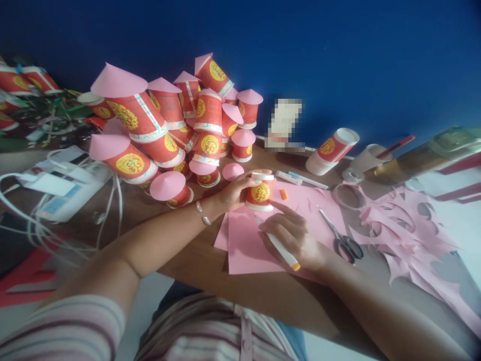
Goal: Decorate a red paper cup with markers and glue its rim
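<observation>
Pink paper sheet [244,245] lies on the brown wooden table [195,260] under both my hands. My left hand [235,193] is half closed around a red paper cup [260,192] with white rims, which stands mouth down on the sheet; the thumb and the fingers press its side. My right hand [296,238] is closed on a white marker pen with an orange end [280,248], and the tip touches the paper just beside the cup's lower rim. The cup carries a yellow round emblem, but its writing is too blurred to read. A small orange cap [283,194] lies near the cup. Metal scissors with dark handles [343,238] lie to the right of my right hand. Behind my left hand is a pile of red cups with pink paper cones [169,125].
</observation>
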`<state>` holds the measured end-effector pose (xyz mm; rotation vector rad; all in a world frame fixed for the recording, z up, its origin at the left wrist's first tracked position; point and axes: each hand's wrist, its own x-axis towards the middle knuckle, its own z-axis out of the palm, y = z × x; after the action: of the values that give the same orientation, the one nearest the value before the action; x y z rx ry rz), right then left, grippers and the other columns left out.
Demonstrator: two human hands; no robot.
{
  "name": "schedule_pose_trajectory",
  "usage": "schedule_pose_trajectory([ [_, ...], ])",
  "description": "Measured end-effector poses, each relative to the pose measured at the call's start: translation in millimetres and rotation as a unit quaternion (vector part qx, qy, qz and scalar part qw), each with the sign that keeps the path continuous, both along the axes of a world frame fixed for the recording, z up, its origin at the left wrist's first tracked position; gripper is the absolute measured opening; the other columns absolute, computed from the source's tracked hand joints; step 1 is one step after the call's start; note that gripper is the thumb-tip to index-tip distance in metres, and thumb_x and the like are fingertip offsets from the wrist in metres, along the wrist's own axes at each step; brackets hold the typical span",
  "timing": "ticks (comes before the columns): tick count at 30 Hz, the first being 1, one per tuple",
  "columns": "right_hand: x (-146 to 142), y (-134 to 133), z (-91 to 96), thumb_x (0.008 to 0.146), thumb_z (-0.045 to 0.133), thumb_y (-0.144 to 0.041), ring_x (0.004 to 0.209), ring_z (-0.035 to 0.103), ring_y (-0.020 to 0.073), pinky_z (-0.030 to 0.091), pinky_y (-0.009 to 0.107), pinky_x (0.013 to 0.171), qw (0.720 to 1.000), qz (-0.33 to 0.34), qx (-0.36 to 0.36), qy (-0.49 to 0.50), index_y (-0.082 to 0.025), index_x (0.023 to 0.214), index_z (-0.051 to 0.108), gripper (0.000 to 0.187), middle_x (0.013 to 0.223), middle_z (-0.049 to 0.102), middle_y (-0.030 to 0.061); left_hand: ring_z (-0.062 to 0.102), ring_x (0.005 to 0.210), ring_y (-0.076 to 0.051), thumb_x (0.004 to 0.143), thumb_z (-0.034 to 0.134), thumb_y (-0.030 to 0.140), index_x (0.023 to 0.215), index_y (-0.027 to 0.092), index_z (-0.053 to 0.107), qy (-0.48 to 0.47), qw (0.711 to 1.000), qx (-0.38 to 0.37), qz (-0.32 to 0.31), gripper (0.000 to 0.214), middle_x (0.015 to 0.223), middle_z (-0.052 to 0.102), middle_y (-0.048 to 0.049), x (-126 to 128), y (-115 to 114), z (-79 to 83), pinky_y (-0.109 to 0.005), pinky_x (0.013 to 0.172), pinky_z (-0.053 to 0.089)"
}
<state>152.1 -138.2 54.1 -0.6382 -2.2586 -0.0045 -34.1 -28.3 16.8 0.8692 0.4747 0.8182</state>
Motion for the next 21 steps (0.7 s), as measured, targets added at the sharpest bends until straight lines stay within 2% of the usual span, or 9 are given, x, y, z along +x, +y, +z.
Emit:
schedule_pose_trajectory([
  [3,-1.0,-0.1,-0.8,0.096,0.066,-0.005,0.066,0.069,0.0134,0.065,0.05,0.108,1.0,0.022,-0.006,-0.001,-0.018,0.104,0.064,0.016,0.078,0.071,-0.0022,0.07,0.114,-0.028,0.078,0.09,0.045,0.133,0.018,0.069,0.031,0.999,0.016,-0.013,0.065,0.126,0.074,-0.0141,0.0,-2.4,-0.7,-0.037,0.091,0.057],
  [9,2.0,1.3,-3.4,0.099,0.064,-0.009,0.068,0.071,0.0149,0.064,0.053,0.11,0.999,0.047,0.0,-0.011,-0.018,0.11,0.066,0.015,0.081,0.073,-0.0012,0.069,0.112,-0.025,0.072,0.096,0.04,0.14,0.024,0.063,0.072,0.997,0.022,-0.002,0.077,0.126,0.071,-0.0105,0.0,-2.7,-1.7,-0.033,0.087,0.055],
  [12,2.4,1.0,-3.8,0.099,0.062,-0.01,0.07,0.072,0.0151,0.065,0.05,0.107,0.999,0.041,0.009,-0.022,-0.019,0.11,0.065,0.014,0.081,0.073,-0.0004,0.069,0.107,-0.023,0.071,0.096,0.04,0.13,0.02,0.068,0.052,0.998,0.026,0.013,0.069,0.118,0.073,-0.0095,1.5,-1.6,-0.1,-0.032,0.088,0.053],
  [15,1.3,0.0,-4.2,0.099,0.063,-0.01,0.068,0.07,0.0136,0.066,0.046,0.103,0.999,0.025,0.021,-0.023,-0.02,0.106,0.065,0.012,0.079,0.072,-0.0015,0.068,0.098,-0.021,0.07,0.096,0.042,0.116,0.016,0.071,0.038,0.999,0.028,0.003,0.059,0.107,0.073,-0.008,3.1,-0.8,1.5,-0.031,0.084,0.051],
  [21,1.8,0.6,-1.7,0.097,0.065,-0.008,0.063,0.067,0.0139,0.069,0.035,0.083,0.997,-0.011,0.073,-0.014,-0.018,0.102,0.062,0.011,0.074,0.07,-0.0009,0.063,0.084,-0.016,0.075,0.091,0.045,0.102,0.015,0.07,0.032,0.999,0.039,-0.019,0.046,0.094,0.07,-0.0051,3.4,-1.7,5.8,-0.028,0.077,0.048],
])
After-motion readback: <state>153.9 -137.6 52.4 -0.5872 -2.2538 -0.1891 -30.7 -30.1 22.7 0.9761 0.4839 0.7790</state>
